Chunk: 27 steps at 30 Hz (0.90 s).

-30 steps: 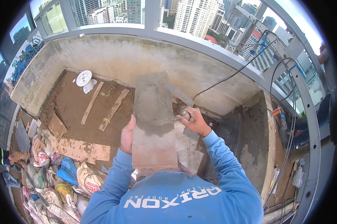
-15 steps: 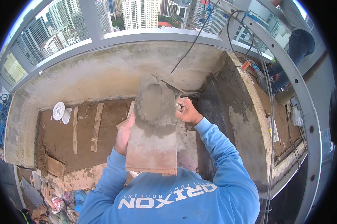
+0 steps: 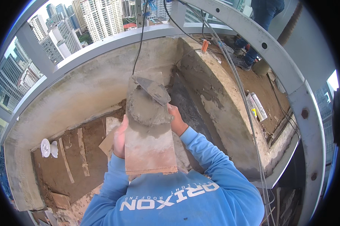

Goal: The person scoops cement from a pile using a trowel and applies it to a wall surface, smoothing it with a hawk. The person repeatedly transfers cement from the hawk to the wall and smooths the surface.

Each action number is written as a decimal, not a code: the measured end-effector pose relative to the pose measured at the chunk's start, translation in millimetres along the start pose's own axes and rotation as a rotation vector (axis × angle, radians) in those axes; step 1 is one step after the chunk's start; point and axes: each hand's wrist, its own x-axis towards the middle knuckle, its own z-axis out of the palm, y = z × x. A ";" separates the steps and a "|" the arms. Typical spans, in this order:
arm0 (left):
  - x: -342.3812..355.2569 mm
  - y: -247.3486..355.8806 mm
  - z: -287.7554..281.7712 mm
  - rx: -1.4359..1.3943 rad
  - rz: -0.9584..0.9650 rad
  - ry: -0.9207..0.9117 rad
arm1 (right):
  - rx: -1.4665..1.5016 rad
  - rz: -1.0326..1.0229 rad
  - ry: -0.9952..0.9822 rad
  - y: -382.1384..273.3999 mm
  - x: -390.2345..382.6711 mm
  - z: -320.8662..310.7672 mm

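My left hand [image 3: 120, 137] grips the left edge of a flat rectangular board [image 3: 150, 150], its fingers hidden underneath. A mound of wet grey mortar [image 3: 147, 112] covers the board's far half. On the board's right side, my right hand [image 3: 177, 120] is closed around a trowel, whose handle is mostly hidden by the fingers. The trowel's mortar-smeared blade [image 3: 155, 90] lies tilted over the far part of the mound, pointing to the far left.
A low concrete wall [image 3: 90, 84] curves around a dirt-floored trough holding wood strips [image 3: 83, 150] and a white spool [image 3: 46, 148]. A partly mortared wall [image 3: 219, 109] stands right, with cables [image 3: 239, 81] and a metal beam [image 3: 290, 81] beyond. Another person's legs [image 3: 254, 41] show far right.
The view has swung to the right. The trowel blade has moved from the board's right edge to across the mortar, its broad face now showing. My left hand keeps its hold.
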 end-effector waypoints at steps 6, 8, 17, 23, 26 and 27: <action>42.9 -64.1 -13.6 0.226 -0.059 0.003 | 0.037 0.322 0.087 58.4 -77.4 -34.5; 50.5 -73.6 -17.5 0.513 0.020 0.030 | -0.088 0.358 0.114 59.4 -98.6 -41.3; 86.4 -44.6 5.6 0.121 -0.153 -0.157 | -0.433 0.371 0.188 -17.9 -124.2 -158.9; 84.1 -23.9 17.3 0.125 -0.166 -0.285 | -0.354 0.479 -0.116 -150.1 -37.8 -240.3; 78.1 -19.0 18.6 0.170 -0.168 -0.175 | -0.066 0.352 -0.298 -159.6 -12.5 -254.0; 77.8 -15.5 5.1 0.208 -0.162 -0.165 | 0.006 0.353 -0.347 -166.3 1.5 -249.1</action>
